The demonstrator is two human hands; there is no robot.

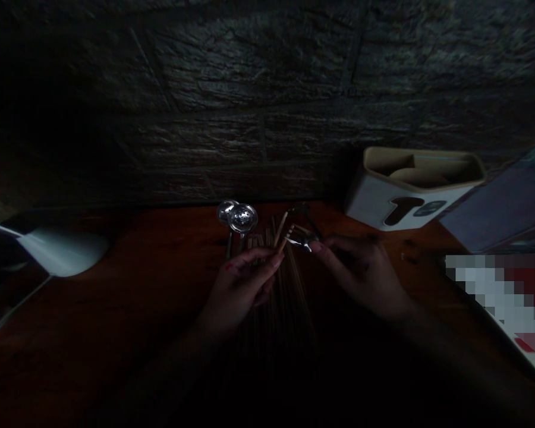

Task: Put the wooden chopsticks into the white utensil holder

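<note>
Left hand [245, 285] pinches a wooden stick [280, 242]; right hand [361, 270] grips a fork [301, 239]. Metal ladles [243, 219] lie toward eleven o'clock, a utensil holder [417, 190] toward two.

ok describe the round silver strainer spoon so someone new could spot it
On the reddish wooden table below the dark stone wall, look left of the white, beige-rimmed container. The round silver strainer spoon there overlaps another shiny metal utensil on its left. Its head sits in front and shows a pattern of holes.
</note>
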